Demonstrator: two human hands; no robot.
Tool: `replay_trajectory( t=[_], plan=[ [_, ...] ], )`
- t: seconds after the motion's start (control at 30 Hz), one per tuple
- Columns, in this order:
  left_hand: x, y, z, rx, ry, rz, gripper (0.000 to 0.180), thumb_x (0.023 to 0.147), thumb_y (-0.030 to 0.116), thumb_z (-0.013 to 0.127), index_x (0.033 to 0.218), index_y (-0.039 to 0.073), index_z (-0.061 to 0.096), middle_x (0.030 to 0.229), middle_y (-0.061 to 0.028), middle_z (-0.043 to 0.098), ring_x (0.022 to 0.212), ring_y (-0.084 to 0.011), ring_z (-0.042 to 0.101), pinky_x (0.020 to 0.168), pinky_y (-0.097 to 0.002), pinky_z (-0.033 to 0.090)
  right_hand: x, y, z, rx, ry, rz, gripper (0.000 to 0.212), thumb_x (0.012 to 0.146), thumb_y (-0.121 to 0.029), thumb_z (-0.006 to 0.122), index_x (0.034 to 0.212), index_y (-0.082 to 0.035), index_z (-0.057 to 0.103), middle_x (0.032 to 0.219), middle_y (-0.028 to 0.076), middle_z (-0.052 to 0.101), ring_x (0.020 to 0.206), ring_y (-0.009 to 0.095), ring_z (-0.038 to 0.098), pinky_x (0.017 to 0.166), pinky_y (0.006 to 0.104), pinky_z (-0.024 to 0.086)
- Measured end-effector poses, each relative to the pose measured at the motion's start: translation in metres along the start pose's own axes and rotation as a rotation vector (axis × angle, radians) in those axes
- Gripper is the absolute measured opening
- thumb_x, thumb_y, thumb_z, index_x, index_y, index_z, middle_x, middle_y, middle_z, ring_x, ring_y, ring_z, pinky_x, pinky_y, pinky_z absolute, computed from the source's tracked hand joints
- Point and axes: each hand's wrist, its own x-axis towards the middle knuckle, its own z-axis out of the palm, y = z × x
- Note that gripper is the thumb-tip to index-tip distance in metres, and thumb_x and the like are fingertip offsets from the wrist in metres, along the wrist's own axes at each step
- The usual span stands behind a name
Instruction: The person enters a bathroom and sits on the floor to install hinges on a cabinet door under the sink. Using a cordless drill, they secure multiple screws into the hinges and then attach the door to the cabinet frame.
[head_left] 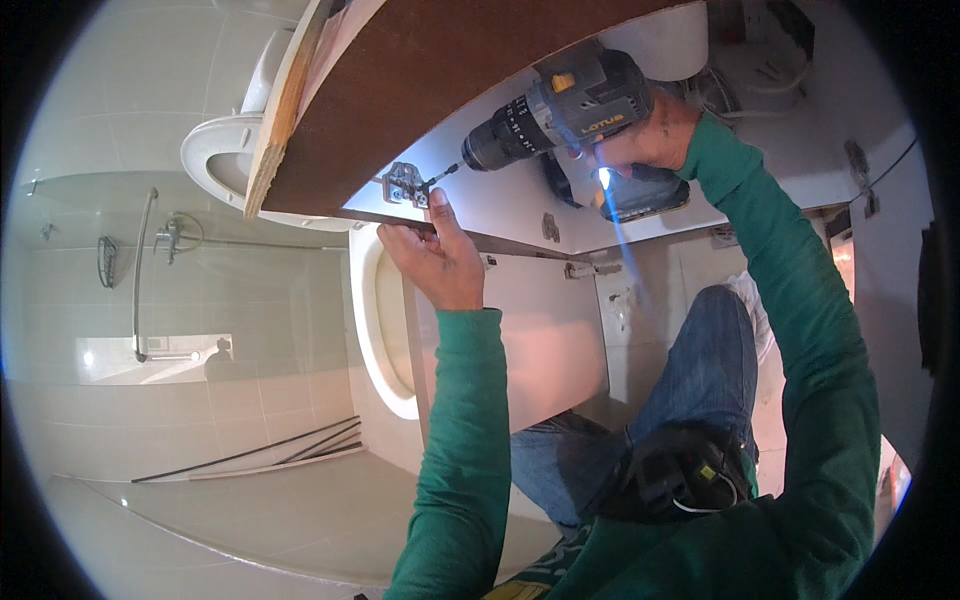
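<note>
My right hand [645, 140] is wrapped round the grip of a grey and black cordless drill [560, 108], its work light glowing. The drill's bit [447, 175] points left and down, its tip at a metal cabinet hinge [404, 186]. That hinge lies against the white inner face of a cabinet panel, close to its brown edge. My left hand [440, 262] is closed at this edge, the thumb up against the hinge beside the bit's tip and the fingers curled below. Whether a screw sits on the bit is too small to tell.
A brown board [400, 90] with a raw wooden edge slants across the top. To the left stand a white toilet [225, 150] and a shower rail [143, 270]. Dark thin rods [250, 447] lie at the lower left. A pinkish panel [545, 335] is below the hinge, near my legs.
</note>
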Motion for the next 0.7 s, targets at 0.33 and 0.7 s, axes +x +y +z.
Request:
replay_trajectory(
  t=[0.33,0.7],
  plan=[
    [0.000,0.000,0.000,0.016,0.004,0.026,0.032,0.104,0.028,0.072,0.109,-0.001,0.060,0.096,-0.0064,0.055,0.080,-0.0118,0.047,0.071,-0.0293,0.044,0.000,-0.050,0.000,-0.202,-0.047,-0.065,0.045,0.074,-0.015,0.085,0.118,-0.008,0.077,0.105,0.007,0.079,0.100,0.021,0.072,0.093,0.0392,0.059],
    [0.001,0.002,0.003,-0.043,0.011,0.059,0.031,0.105,0.024,0.069,0.110,-0.005,0.060,0.099,-0.0081,0.051,0.079,-0.0150,0.048,0.068,-0.0311,0.042,0.006,-0.030,0.002,0.012,-0.041,-0.150,0.043,0.079,-0.014,0.083,0.121,-0.009,0.076,0.106,0.010,0.079,0.100,0.019,0.072,0.095,0.0382,0.058]
  ],
)
